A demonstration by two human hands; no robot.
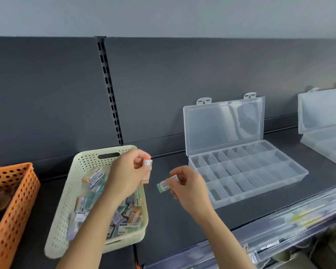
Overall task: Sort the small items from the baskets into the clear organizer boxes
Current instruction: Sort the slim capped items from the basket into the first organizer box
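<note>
A cream perforated basket (81,171) on the dark shelf holds several small boxed items in orange, green and purple. My left hand (126,175) hovers over its right side and pinches a small white and orange item (147,164) at the fingertips. To the right of the basket, my right hand (186,189) grips a green item (163,186) and a second small white one above the shelf. A clear organizer box (291,178) with its lid up lies to the right, its compartments bare.
An orange perforated basket (12,202) stands at the far left. A second clear organizer box (322,113) with raised lid sits at the far right. The shelf's front edge (279,226) carries a clear label strip. A dark back panel rises behind.
</note>
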